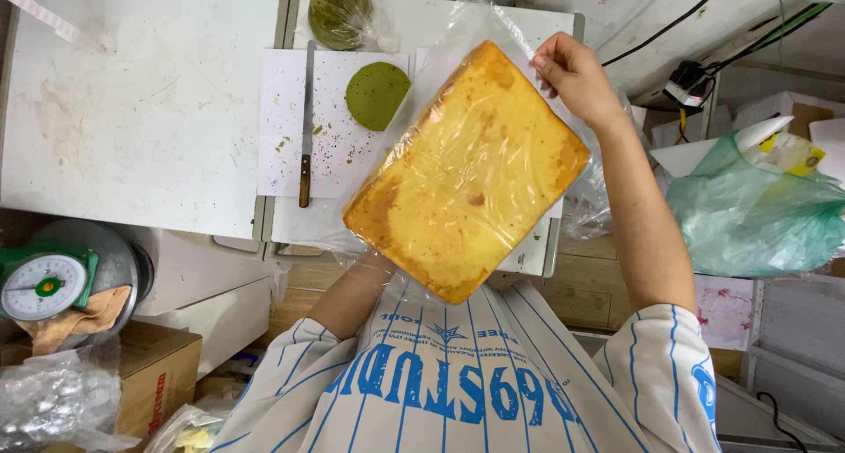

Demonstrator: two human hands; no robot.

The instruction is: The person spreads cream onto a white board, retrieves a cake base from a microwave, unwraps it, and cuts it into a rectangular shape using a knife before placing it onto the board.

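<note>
Striped jersey (458,391) nearest lens. Wrapped sponge cake slab (466,167) held over counter's (150,110) near edge: right hand (572,74) pinching plastic film at far corner, likely peeling; left hand (374,264) underneath supporting, grip unclear. Knife (306,145) and green dough disc (377,94) behind.

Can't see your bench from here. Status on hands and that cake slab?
Right hand pinching the plastic wrap at the top corner. Left hand hidden under the wrapped sponge slab. Knife and green disc lie behind.
</note>
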